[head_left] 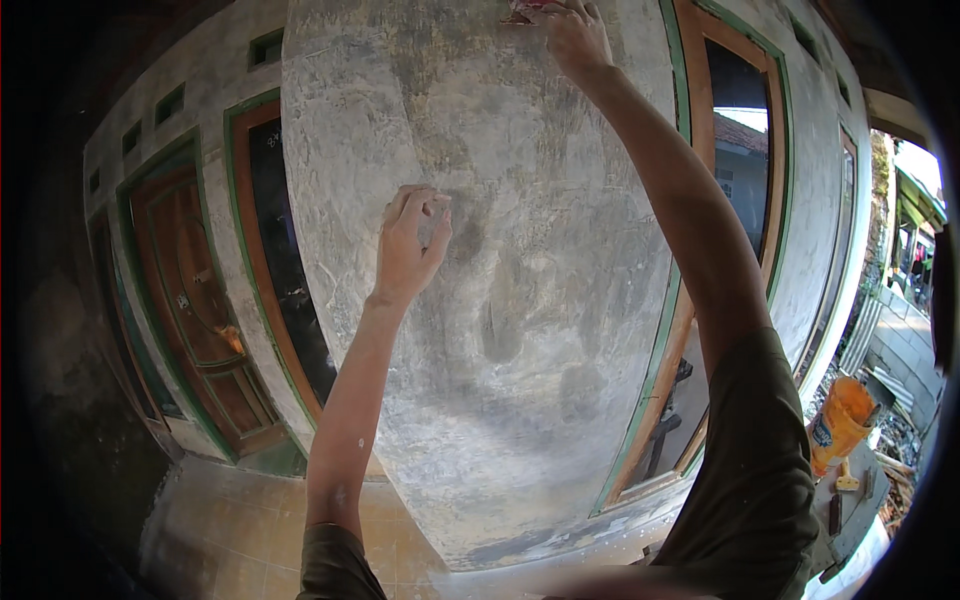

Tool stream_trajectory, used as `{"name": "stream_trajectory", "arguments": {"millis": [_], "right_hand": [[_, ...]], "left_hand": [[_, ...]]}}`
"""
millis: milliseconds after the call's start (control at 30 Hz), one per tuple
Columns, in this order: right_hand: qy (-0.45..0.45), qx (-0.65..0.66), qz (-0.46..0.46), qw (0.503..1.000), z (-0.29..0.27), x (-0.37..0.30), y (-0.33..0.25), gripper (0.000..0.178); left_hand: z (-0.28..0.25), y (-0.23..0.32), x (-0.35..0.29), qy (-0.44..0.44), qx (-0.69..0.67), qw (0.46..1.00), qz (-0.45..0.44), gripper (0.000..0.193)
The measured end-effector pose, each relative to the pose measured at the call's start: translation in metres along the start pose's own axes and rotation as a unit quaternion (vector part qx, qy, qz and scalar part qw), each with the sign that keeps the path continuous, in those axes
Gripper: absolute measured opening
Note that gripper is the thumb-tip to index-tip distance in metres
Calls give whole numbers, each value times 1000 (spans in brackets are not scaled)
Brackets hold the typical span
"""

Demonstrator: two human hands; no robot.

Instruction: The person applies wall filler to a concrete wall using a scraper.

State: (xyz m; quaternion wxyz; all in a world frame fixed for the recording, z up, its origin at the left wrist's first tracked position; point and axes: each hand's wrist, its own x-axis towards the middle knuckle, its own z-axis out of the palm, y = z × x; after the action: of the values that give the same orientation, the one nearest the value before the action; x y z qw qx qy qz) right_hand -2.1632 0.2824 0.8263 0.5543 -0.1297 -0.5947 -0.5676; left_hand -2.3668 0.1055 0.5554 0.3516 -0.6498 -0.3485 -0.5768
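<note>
Bucket label (pixel 822 433), window marks (pixel 274 137) too small to read.

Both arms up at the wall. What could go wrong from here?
The right hand grips the red thing well above the left hand; it might slip and drop. The wall looks rough, so knuckles may scrape. A wide right-arm swing might knock the glass.
</note>
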Motion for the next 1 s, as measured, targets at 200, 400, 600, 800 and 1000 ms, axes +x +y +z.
{"name": "stream_trajectory", "arguments": {"millis": [200,400,600,800,1000], "right_hand": [[-29,113,65,991,45,-6,71,36],[-44,243,161,956,17,22,33,26],[40,329,194,923,1,23,44,27],[-47,127,120,984,0,1,41,36],[23,-89,-9,996,52,-69,116,35]], "left_hand": [[38,-25,11,-4,34,998,51,21],[28,-62,-19,8,131,989,67,19],[39,-61,-10,21,86,992,91,14],[31,-65,-19,8,105,992,64,14],[66,-52,-8,22,56,995,75,16]]}}
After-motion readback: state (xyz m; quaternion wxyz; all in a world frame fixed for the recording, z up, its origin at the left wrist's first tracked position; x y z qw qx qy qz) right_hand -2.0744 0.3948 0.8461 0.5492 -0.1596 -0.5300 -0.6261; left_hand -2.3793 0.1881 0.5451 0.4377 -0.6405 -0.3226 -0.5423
